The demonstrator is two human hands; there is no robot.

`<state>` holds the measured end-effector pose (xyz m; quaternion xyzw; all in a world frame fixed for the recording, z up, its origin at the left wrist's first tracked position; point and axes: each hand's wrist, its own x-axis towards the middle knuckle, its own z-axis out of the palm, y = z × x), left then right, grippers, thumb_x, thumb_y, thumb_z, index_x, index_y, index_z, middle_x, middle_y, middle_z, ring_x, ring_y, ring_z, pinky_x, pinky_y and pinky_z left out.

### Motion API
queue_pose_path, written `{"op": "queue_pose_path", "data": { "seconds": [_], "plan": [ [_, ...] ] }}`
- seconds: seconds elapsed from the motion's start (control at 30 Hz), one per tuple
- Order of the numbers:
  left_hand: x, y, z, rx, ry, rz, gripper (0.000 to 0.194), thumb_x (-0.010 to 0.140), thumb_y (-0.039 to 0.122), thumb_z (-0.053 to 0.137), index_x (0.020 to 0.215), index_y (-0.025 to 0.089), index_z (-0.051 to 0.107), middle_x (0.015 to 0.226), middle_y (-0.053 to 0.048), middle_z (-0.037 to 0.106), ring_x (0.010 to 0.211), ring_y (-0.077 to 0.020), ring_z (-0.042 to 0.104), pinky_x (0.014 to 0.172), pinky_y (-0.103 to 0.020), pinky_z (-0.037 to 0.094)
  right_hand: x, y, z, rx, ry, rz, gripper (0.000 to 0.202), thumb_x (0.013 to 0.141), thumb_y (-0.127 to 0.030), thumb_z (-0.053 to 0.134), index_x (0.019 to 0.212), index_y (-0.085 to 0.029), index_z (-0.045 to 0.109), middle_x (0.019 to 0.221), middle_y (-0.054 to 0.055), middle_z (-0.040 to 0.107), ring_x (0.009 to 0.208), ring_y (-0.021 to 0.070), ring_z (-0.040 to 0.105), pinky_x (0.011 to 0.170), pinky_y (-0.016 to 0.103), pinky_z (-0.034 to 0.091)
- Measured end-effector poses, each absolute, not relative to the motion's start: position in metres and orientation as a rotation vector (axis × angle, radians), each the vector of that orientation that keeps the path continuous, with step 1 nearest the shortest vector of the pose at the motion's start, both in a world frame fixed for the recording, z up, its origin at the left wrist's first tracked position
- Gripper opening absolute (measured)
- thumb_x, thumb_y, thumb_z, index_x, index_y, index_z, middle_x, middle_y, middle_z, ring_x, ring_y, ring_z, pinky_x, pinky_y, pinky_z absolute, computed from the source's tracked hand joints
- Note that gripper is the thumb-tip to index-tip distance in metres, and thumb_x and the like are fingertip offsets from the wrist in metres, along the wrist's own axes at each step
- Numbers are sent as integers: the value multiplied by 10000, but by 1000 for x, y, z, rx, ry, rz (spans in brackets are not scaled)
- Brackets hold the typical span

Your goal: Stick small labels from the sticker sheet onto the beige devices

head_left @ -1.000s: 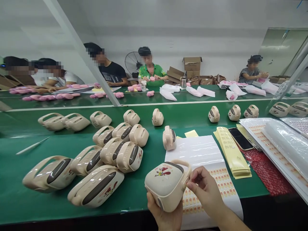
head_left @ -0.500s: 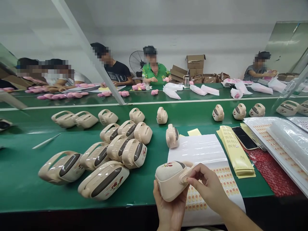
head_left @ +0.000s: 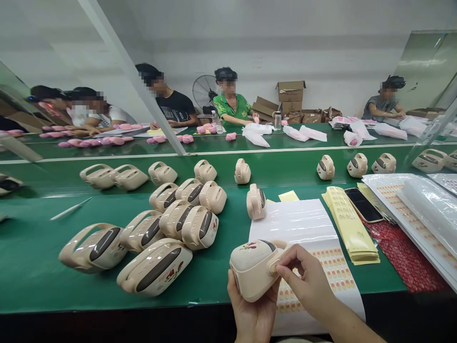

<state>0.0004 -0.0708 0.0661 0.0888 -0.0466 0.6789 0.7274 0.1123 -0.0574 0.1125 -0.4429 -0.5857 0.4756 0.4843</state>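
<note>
A beige portable speaker (head_left: 248, 274) with a carrying handle rests tilted in my left hand (head_left: 253, 312), whose fingers wrap it from below. Red artwork decorates its mesh face. My right hand (head_left: 307, 281) has thumb and forefinger pinched against the round end of the handle; whatever lies between the fingertips is too small to make out. Under both hands is a white sheet (head_left: 296, 219) carrying rows of small orange-and-yellow stickers (head_left: 335, 269). Another beige speaker (head_left: 255, 202) stands at the sheet's upper left corner.
Several similar speakers (head_left: 157, 269) crowd the green table to the left, near a white pen-like tool (head_left: 71, 208). More speakers line the green strip (head_left: 285, 166) beyond. Yellow label sheets (head_left: 352, 233), a phone (head_left: 363, 205) and red bubble wrap (head_left: 407, 257) lie right. Co-workers sit opposite.
My right fingertips have shifted very slightly left along the handle end, still pinched. The speaker stays in my left hand. Across the table, the co-worker in green has lowered a pink item.
</note>
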Motion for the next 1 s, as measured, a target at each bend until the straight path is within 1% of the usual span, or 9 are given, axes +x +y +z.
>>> {"op": "queue_pose_path", "data": {
  "seconds": [0.2,0.4,0.53,0.63,0.7,0.73,0.77,0.83,1.0],
  "plan": [
    [0,-72,66,199,-122,1488,362,902,345,341,1136,262,605,1064,-68,692,1072,-249,576,912,-356,451,113,-55,117,-1165,-1515,1101,88,724,-198,554,649,-191,507,667,1,576,637,134,517,589,255,405],
    [1,-71,68,217,-116,1464,369,901,349,338,1129,252,611,1039,-63,701,1087,-241,565,927,-340,437,114,-55,120,-1215,-1593,1045,93,723,-145,543,653,-193,504,670,-4,568,627,130,508,574,249,405],
    [2,-71,68,228,-107,1442,376,899,357,332,1084,248,640,1053,-64,694,1079,-242,571,916,-342,446,117,-53,120,-1209,-1642,1008,111,733,-157,560,640,-202,518,702,-2,532,660,137,502,603,260,428],
    [2,-71,65,245,-64,1440,394,902,351,313,1104,227,628,1091,-89,675,1047,-232,594,888,-335,466,119,-51,116,-1188,-1638,952,58,714,-203,615,744,-214,567,845,25,517,833,178,508,748,315,443],
    [2,-73,64,253,-57,1412,412,908,353,293,1116,214,619,1102,-101,667,1018,-215,611,874,-314,473,119,-50,110,-1140,-1617,962,250,678,-234,660,911,-230,569,1026,53,493,1023,219,456,870,358,405],
    [1,-73,63,249,-54,1392,418,910,356,285,1117,211,619,1104,-101,666,1023,-210,609,877,-304,469,119,-49,106,-1109,-1606,994,339,672,-253,669,989,-238,550,1090,60,470,1076,230,426,904,370,385],
    [1,-74,62,246,-52,1375,422,911,360,284,1115,208,620,1105,-100,665,1039,-210,600,882,-296,464,118,-49,103,-1081,-1593,1037,392,678,-275,666,1044,-244,530,1116,63,458,1089,233,418,917,375,376],
    [1,-74,60,238,-54,1351,423,907,372,293,1104,202,627,1103,-96,666,1092,-218,564,901,-291,450,117,-49,97,-1046,-1563,1131,390,716,-313,631,1084,-250,515,1069,57,470,1029,222,453,899,373,384],
    [3,-70,57,241,-123,1319,406,904,368,300,1117,223,614,1110,-70,662,1153,-223,512,957,-338,404,119,-44,88,-949,-1406,1318,296,745,-377,600,1011,-251,577,954,35,492,935,204,489,866,358,396]
  ]
}}
